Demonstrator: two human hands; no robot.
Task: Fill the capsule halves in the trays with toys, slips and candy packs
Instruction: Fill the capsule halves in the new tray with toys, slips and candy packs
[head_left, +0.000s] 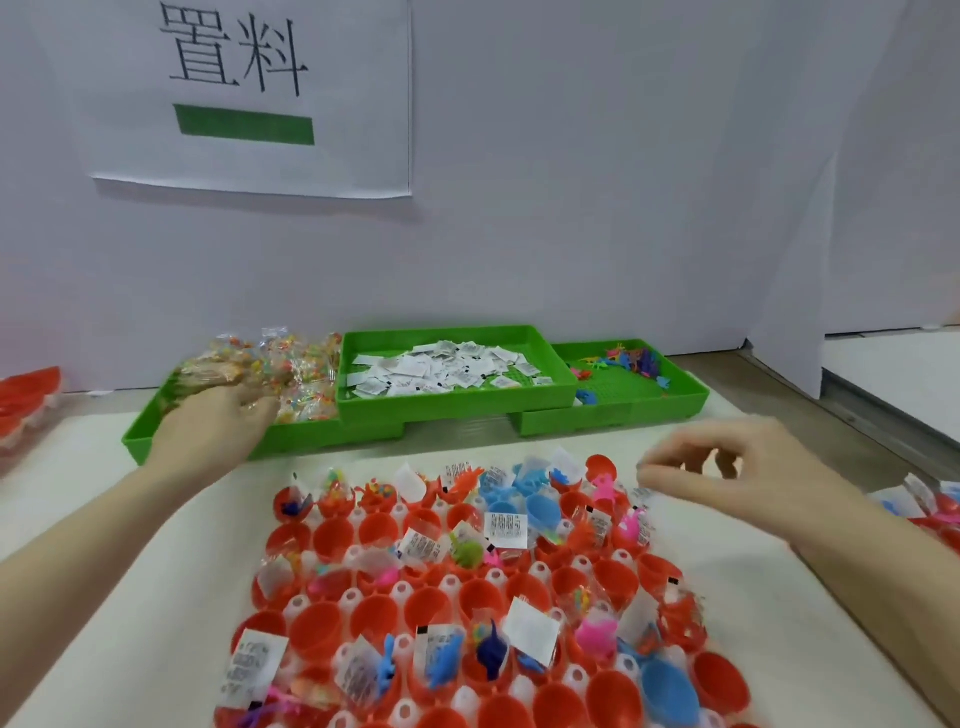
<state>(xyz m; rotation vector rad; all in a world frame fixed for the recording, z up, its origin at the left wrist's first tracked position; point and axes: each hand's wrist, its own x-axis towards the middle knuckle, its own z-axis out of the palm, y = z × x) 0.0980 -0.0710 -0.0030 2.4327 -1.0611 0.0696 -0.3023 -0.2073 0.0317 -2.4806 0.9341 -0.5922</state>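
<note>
far left: a stack of spare red plastic capsule halves, parked at the table edge, probably as reserve stock. next, the left hand reaching into the left green plastic bin, fingers curled into the heap of clear crinkly candy packs; looks like gripping a pack or two, though exactly what sits inside the palm cannot be told. middle green plastic bin raised on the edges of its neighbours, holding loose white printed paper slips; right green bin holding small bright plastic toys. all three lined up along the wall, likely so each supply stays within one arm's reach. in front, nearest the body, the clear dimpled tray of red and blue capsule halves, open side up to take drops; many already carrying toys, slips or candy, a good number in the middle rows bare. right hand hovering over the tray's far right corner, fingers loosely bent, thumb and forefinger near a slip there; whether pinching or just let go cannot be told. another filled tray at the right edge.
</note>
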